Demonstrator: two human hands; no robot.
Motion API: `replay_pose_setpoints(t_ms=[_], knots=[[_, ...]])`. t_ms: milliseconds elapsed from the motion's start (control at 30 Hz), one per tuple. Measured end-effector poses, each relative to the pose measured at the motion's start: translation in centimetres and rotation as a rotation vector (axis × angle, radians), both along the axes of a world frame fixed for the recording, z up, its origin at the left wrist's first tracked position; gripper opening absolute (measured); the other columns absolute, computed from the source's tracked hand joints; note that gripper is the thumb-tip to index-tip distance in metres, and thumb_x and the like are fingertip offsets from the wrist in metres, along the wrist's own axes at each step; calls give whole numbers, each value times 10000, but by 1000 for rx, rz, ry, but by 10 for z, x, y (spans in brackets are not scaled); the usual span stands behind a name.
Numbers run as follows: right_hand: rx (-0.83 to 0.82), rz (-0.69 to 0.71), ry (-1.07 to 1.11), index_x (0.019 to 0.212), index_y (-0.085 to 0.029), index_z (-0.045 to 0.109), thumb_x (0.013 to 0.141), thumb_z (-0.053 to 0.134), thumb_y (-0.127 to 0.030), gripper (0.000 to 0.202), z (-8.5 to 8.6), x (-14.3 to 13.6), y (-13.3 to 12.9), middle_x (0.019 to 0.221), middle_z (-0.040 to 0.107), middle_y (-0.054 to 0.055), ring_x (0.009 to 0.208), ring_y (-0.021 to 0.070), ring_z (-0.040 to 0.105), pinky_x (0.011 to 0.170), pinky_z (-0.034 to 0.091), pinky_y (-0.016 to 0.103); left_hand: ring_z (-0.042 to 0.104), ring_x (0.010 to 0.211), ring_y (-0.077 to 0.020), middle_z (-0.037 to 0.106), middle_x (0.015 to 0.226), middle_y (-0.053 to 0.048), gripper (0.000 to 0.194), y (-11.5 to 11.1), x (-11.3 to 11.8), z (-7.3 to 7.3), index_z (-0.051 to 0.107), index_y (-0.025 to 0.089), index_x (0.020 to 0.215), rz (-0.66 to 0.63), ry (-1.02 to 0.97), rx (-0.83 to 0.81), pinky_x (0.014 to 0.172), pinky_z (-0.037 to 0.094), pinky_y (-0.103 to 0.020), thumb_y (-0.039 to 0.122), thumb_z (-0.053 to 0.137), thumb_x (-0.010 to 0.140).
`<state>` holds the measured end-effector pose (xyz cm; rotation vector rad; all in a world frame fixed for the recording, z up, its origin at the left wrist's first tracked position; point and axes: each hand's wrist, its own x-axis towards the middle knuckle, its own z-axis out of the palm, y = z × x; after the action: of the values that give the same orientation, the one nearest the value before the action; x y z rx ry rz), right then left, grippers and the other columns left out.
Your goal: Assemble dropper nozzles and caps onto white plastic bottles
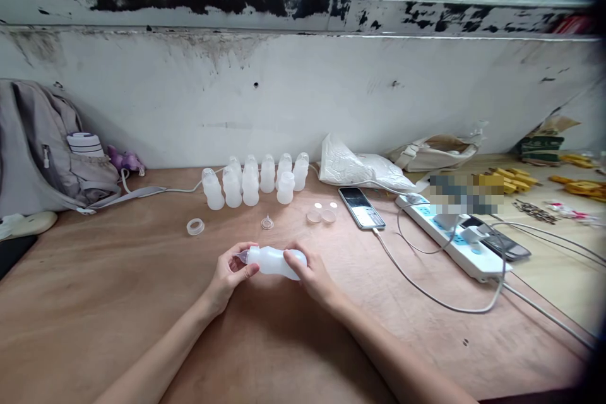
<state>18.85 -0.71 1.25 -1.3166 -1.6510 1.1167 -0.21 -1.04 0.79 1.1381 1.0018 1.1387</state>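
A translucent white baby bottle [273, 261] lies sideways between my two hands, its clear nipple [242, 256] pointing left. My left hand [231, 271] grips the collar end, fingers around the nipple and neck. Around the bottle's base my right hand [310, 270] is closed. Just beyond my hands, a loose clear nipple [267, 222] stands on the table. A white ring [195, 226] lies to its left, and clear round discs [321, 216] lie to its right. Behind them stand several similar bottles [250, 183], most with clear domed caps; one shorter bottle [285, 189] at the front right shows no dome.
A phone [362, 207] on a cable lies right of the discs. Beside it is a white power strip [454, 240] with plugs and looping cords. A grey backpack [42, 139] stands at the left. White plastic packaging [355, 167] and a beige bag [438, 151] rest against the wall.
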Motion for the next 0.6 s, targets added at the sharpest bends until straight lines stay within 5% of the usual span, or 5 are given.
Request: replay_pose_setpoints(t_ms=[167, 233, 333, 433, 600], knots=[[-608, 112, 227, 799, -147, 543, 768, 312, -600, 510, -7, 1, 8, 430, 481, -40, 243, 49, 283, 242, 164, 179, 547, 763, -162, 625, 854, -36, 366, 0, 0, 1, 602, 163, 936, -20, 76, 58, 671, 420, -228, 291, 696, 607], [-577, 85, 221, 874, -154, 530, 759, 337, -606, 505, -8, 1, 8, 437, 490, -45, 244, 58, 330, 237, 186, 168, 549, 758, -152, 625, 850, -26, 360, 0, 1, 0, 595, 170, 936, 2, 66, 46, 673, 419, -220, 284, 696, 610], [-275, 0, 116, 939, -185, 519, 737, 448, -564, 436, -5, 0, 5, 503, 517, -46, 326, 78, 429, 277, 264, 165, 551, 754, -141, 622, 817, -14, 342, -1, 4, 0, 589, 169, 922, 57, 35, -2, 686, 415, -211, 285, 693, 618], [-34, -38, 39, 758, -174, 562, 740, 496, -499, 332, -1, -2, 1, 600, 536, -17, 499, 95, 500, 389, 346, 173, 550, 750, -136, 622, 803, -19, 305, -4, 5, 0, 595, 154, 901, 48, 18, -31, 694, 411, -208, 298, 673, 644], [-274, -32, 201, 632, -145, 521, 756, 448, -511, 394, -2, -5, 1, 479, 445, -33, 381, 69, 407, 307, 250, 171, 537, 693, -129, 608, 763, -12, 264, -8, 4, 1, 605, 149, 857, 18, 106, 15, 630, 407, -201, 300, 669, 650]])
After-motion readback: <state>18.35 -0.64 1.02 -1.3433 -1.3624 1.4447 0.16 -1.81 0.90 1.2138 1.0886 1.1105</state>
